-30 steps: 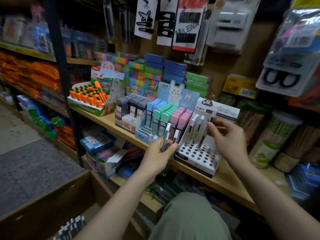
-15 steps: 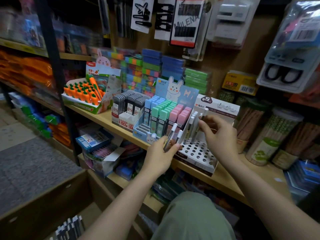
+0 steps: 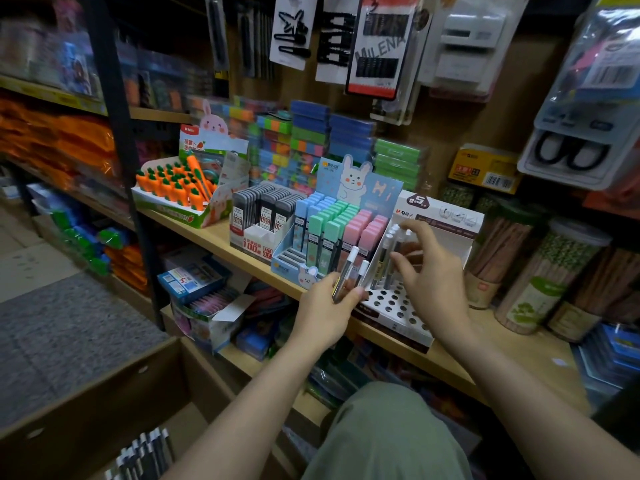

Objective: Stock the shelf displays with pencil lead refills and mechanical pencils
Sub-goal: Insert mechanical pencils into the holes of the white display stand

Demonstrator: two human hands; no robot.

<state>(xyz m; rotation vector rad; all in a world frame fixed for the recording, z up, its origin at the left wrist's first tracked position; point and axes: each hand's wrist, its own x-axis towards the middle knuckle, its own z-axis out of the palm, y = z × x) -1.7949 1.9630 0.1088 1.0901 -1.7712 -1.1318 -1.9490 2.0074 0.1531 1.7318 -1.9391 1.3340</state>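
Left hand: our left hand (image 3: 320, 308) grips two spare mechanical pencils (image 3: 349, 271), just left of the white holed stand (image 3: 391, 303).
Right hand: our right hand (image 3: 429, 271) hovers over the stand with fingers spread and loose, holding nothing we can make out; the thumb looks close to a standing pencil, though blur leaves contact uncertain.
Lead refills: the pastel refill box (image 3: 332, 233) sits touching the stand's left side, already full.
Standing pencils: a few pencils (image 3: 389, 258) stand in the stand's back-left holes, white caps up, leaning back towards the stand's card.
Axis of held pencils: long axis runs from our palm up and slightly right, caps pointing towards the stand's top.
Step in hand: we judge that we should pass one pencil to the right hand, tip down, and seat it in a free hole beside the standing ones.
Care: we should keep it near upright so it drops in without knocking its neighbours.
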